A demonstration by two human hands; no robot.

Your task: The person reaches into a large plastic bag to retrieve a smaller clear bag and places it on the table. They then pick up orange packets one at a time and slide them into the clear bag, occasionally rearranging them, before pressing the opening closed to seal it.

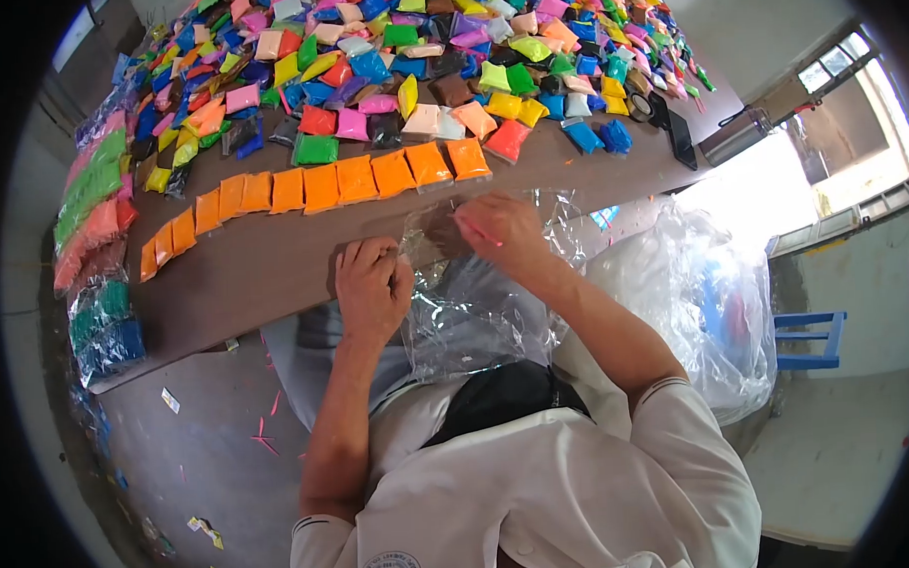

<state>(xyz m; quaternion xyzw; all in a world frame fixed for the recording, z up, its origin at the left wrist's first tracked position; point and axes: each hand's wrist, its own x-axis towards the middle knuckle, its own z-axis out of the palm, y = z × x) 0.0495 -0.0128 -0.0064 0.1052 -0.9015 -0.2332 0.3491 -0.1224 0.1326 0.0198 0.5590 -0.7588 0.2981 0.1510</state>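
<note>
A clear plastic bag (466, 329) hangs over the table's front edge, between my two hands. My left hand (373, 287) rests at the table edge beside the bag's left side, its fingers curled; whether it grips the plastic is hard to see. My right hand (501, 232) is closed over the bag's upper part, with something small and pink-red at its fingertips that I cannot make out. Beyond my hands, a curved row of flat orange packets (321, 188) lies on the brown table (265, 306).
A large heap of colourful packets (407, 65) covers the back of the table. Stacked bagged packets (97, 216) line the left edge. At the right are a metal flask (735, 137), a black phone-like object (681, 139), a big clear bag (696, 306) and a blue stool (812, 340).
</note>
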